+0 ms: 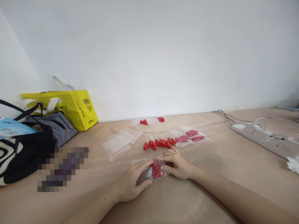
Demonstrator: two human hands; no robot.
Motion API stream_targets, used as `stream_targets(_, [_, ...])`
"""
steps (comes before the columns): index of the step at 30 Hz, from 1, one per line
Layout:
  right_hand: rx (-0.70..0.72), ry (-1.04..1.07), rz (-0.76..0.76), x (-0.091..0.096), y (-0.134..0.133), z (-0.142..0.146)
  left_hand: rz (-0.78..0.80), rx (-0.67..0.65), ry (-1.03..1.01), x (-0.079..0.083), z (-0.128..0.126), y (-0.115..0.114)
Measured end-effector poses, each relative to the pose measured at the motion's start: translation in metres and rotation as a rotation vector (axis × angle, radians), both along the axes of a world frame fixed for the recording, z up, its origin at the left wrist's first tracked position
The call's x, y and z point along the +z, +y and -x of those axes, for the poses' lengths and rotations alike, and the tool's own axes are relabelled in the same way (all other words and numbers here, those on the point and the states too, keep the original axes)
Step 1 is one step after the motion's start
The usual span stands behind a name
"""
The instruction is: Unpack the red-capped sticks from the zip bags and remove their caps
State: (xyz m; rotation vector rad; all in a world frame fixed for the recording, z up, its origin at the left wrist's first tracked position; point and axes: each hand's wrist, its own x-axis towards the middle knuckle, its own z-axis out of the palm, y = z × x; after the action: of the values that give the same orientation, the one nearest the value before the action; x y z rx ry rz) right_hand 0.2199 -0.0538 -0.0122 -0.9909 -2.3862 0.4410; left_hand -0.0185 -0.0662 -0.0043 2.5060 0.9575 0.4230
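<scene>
A clear zip bag [156,169] with red-tipped pieces inside lies low in front of me, between my two hands. My left hand [137,180] grips its left side, thumb below and fingers above. At the bag's right end, my right hand [177,163] pinches the edge; part of that edge is hidden by the fingers. Just beyond the hands lies a fanned row of thin white sticks with red bulb-like tips [161,143]. Filled zip bags [192,137] rest to the right of the row. Flat zip bags without red pieces [118,143] are stacked on its left.
Against the wall, more red-tipped pieces [143,122] lie on clear plastic. A yellow bag [79,109], a striped pouch [60,127] and a black bag [30,155] stand at the left. On the right are a white power strip [259,140] and cables [226,115]. A blurred-out item [64,168] lies left.
</scene>
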Motion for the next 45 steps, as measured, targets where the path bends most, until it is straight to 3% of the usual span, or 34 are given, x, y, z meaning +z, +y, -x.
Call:
stream_targets(8, [0.081, -0.004, 0.107, 0.006, 0.0, -0.003, 0.003, 0.018, -0.014, -0.001, -0.001, -0.001])
stream_targets(18, [-0.086, 0.113, 0.187, 0.003, -0.008, 0.008, -0.006, 0.017, -0.041, 0.002, -0.004, -0.001])
stream_targets(22, [-0.089, 0.122, 0.229, 0.004, -0.008, 0.013, -0.009, 0.006, -0.055, 0.004, -0.006, -0.002])
stream_targets(32, [-0.056, 0.083, 0.081, 0.004, -0.009, 0.016, 0.028, -0.005, -0.062, 0.006, -0.005, -0.001])
stream_targets(39, [0.059, 0.213, 0.196, 0.001, 0.003, -0.004, 0.039, 0.03, -0.036, 0.004, -0.004, 0.0])
stream_targets(45, [0.008, 0.112, 0.056, 0.001, 0.002, 0.001, 0.052, 0.038, -0.024, 0.005, -0.004, 0.0])
